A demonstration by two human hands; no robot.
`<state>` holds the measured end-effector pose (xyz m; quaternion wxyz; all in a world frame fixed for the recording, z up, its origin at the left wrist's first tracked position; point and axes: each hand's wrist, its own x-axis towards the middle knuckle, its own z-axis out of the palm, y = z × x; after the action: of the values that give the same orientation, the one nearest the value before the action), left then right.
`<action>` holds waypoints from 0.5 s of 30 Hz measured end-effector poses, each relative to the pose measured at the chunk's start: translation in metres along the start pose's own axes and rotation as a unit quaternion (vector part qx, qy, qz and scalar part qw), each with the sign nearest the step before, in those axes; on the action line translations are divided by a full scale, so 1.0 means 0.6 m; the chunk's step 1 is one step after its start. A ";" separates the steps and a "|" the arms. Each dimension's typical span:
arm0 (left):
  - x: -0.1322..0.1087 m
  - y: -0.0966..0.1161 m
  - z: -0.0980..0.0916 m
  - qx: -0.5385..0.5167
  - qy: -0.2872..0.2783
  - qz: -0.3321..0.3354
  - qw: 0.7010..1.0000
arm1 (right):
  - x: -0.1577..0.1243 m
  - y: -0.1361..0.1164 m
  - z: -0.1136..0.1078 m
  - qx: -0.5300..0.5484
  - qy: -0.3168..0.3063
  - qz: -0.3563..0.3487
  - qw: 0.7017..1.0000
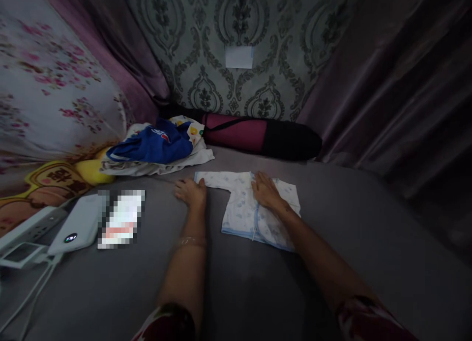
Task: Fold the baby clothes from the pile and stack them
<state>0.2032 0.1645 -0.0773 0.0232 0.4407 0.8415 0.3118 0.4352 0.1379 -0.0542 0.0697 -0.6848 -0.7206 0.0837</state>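
Dim grey sheet [354,218]; right fingers [262,182] flat, partly hiding shirt [239,206]; left fingers [180,185], grip unclear.

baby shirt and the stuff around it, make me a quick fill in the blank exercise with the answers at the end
1. The left hand is at the end of the outstretched ____ of the shirt.
2. The right hand lies palm ____ on the shirt.
3. The trim along the shirt's bottom edge is ____.
4. The long bag has a dark red middle and a ____ right end.

Missing words: sleeve; down; blue; black.
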 end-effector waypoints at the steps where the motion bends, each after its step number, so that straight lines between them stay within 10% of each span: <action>1: 0.000 0.000 0.002 0.000 0.000 -0.003 1.000 | 0.008 -0.019 0.006 0.003 0.002 -0.020 1.000; 8: 0.019 -0.001 0.007 -0.045 -0.052 -0.025 0.997 | 0.044 -0.099 0.046 0.006 -0.011 -0.058 0.998; 15: 0.061 0.008 0.028 -0.340 -0.096 -0.004 0.935 | 0.041 -0.100 0.052 0.003 -0.018 -0.037 0.999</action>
<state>0.1897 0.2028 -0.0797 0.2536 0.4306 0.6808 0.5354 0.3689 0.1588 -0.0724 0.0613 -0.6560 -0.7462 0.0954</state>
